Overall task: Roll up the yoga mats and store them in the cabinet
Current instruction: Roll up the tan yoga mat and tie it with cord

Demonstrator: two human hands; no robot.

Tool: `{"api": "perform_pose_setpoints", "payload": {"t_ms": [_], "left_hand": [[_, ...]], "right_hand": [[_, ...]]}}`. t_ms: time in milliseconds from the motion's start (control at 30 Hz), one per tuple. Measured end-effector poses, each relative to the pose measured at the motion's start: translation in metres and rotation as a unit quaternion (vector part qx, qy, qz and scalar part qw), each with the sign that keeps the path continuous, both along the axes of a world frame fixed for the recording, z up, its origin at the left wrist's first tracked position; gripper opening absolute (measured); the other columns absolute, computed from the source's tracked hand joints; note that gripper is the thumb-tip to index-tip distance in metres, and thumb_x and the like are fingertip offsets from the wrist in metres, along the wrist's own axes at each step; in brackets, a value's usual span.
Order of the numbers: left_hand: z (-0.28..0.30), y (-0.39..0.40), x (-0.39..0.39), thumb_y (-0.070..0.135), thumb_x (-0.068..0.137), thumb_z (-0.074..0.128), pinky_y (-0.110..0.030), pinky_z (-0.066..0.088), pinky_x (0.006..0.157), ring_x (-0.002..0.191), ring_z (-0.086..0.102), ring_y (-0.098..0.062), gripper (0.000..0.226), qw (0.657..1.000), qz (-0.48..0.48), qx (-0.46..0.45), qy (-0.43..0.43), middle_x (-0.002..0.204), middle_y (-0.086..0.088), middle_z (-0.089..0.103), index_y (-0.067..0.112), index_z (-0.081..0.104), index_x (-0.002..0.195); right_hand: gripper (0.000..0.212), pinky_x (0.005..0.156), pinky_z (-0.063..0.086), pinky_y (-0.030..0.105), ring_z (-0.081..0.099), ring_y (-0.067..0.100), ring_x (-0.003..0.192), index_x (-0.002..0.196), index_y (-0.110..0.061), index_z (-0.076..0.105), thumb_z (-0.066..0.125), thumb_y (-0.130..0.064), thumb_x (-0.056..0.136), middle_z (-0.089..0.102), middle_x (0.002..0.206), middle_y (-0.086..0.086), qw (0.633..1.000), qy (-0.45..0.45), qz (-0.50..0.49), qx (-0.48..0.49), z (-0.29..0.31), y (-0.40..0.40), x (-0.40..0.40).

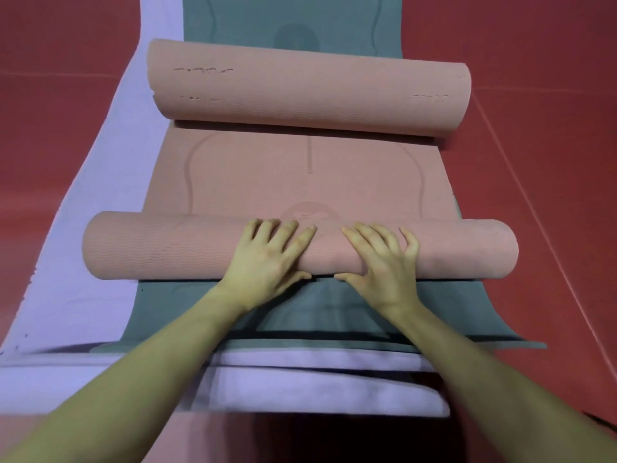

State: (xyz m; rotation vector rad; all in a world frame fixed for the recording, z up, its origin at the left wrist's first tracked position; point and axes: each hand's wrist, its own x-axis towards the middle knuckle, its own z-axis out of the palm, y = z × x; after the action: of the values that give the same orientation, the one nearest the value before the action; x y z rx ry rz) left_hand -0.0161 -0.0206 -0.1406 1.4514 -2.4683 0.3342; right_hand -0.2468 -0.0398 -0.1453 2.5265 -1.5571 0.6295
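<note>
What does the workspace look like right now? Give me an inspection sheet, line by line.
Surface: red floor, marked with thin lines.
Job's things: pink mat on top, curled at both ends, flat between; near roll, far roll. Green mat lies flat beneath it; lavender mat lowest, sticking out on the left and near edge.
Clutter: nothing seen.
Hands: left hand and right hand press on the near roll, fingers spread over its top, thumbs at its near underside.
Cables: nothing seen.
Surroundings: no cabinet in view.
</note>
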Motion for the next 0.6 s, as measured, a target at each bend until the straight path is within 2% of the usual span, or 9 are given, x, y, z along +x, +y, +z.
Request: {"api": "perform_pose_setpoints", "payload": {"t_ms": [133, 233, 600], "left_hand": [[0.001, 0.036, -0.007, 0.057, 0.084, 0.052, -0.045, 0.043, 0.084, 0.093, 0.057, -0.036, 0.069, 1.0, 0.0, 0.013, 0.01, 0.118, -0.016, 0.06, 0.012, 0.041, 0.134], [0.004, 0.058, -0.011, 0.055, 0.084, 0.051, -0.045, 0.043, 0.083, 0.092, 0.057, -0.036, 0.066, 1.0, 0.001, 0.023, 0.016, 0.117, -0.015, 0.06, 0.012, 0.041, 0.133], [0.004, 0.087, -0.008, 0.064, 0.086, 0.043, -0.043, 0.047, 0.082, 0.092, 0.058, -0.035, 0.072, 0.998, -0.013, 0.056, 0.018, 0.12, -0.016, 0.061, 0.012, 0.043, 0.136]], "right_hand": [[0.08, 0.106, 0.013, 0.045, 0.045, 0.017, 0.116, 0.126, -0.025, 0.05, 0.077, -0.054, 0.056, 0.062, 0.123, 0.0, 1.0, 0.002, 0.006, -0.018, -0.001, 0.035, -0.008], [0.086, 0.102, 0.018, 0.047, 0.045, 0.016, 0.116, 0.125, -0.025, 0.049, 0.085, -0.051, 0.051, 0.062, 0.122, 0.0, 1.0, 0.014, 0.009, -0.012, 0.003, 0.056, -0.01], [0.087, 0.098, 0.023, 0.045, 0.044, 0.017, 0.111, 0.124, -0.023, 0.056, 0.085, -0.053, 0.047, 0.061, 0.122, 0.0, 0.998, 0.023, 0.037, 0.055, 0.012, 0.083, -0.015]]}}
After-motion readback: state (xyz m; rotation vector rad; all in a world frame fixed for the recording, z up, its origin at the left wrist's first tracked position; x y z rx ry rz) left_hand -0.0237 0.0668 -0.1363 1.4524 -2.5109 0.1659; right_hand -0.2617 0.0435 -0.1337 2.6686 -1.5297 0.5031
